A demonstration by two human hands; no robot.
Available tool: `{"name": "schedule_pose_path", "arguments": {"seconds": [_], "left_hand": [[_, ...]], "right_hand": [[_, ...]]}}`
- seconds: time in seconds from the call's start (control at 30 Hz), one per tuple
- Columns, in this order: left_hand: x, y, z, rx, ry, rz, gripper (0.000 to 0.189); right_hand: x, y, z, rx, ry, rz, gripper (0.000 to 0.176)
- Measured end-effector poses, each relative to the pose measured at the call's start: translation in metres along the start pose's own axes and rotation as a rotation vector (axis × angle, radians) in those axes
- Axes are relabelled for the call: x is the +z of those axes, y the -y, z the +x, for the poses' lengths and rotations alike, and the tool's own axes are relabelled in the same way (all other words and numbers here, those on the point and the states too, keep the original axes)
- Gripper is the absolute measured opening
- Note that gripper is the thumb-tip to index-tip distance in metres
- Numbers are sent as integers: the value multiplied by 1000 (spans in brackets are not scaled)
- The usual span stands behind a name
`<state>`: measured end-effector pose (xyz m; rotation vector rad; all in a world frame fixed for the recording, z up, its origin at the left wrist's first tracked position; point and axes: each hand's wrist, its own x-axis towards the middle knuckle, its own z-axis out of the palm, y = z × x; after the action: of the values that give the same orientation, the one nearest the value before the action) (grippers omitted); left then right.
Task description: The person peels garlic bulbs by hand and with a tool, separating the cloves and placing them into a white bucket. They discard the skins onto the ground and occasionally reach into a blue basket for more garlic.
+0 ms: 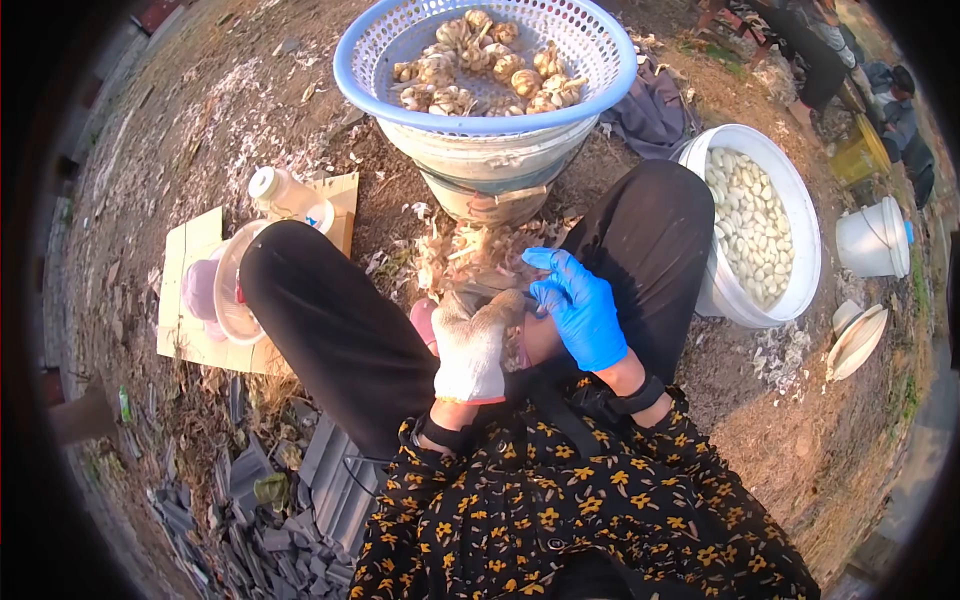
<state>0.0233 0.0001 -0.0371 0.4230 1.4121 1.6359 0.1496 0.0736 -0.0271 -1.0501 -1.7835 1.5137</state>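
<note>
My left hand [472,350], in a white knit glove, is curled closed between my knees; anything inside its grip is hidden. Close beside it on the right is my right hand [582,312], in a blue rubber glove. Its fingers are bent toward the left hand, and whatever they may hold is too small or hidden to name. Beneath and beyond both hands lies a heap of garlic skins [460,255]. Just past it, whole garlic bulbs [500,65] fill part of a blue-rimmed plastic basket [355,95], which rests on a pale bucket [490,165].
Right of my knee, a white bucket [806,250] holds peeled garlic cloves [750,225]. A lidded plastic jar [290,195] and a shallow bowl [240,290] sit on cardboard [185,260] at left. Broken tiles [330,480] lie lower left. A smaller bucket [870,240] and other people are at right.
</note>
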Motion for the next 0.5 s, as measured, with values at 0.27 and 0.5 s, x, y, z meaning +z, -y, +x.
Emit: {"name": "schedule_pose_path", "arguments": {"seconds": [0.27,0.5], "left_hand": [[-7,18,22,-121,-96,-235,14],[-22,6,27,37,-241,-282,18]], "right_hand": [[4,-29,6,119,122,374,42],[-4,-17,8,323,130,676,21]]}}
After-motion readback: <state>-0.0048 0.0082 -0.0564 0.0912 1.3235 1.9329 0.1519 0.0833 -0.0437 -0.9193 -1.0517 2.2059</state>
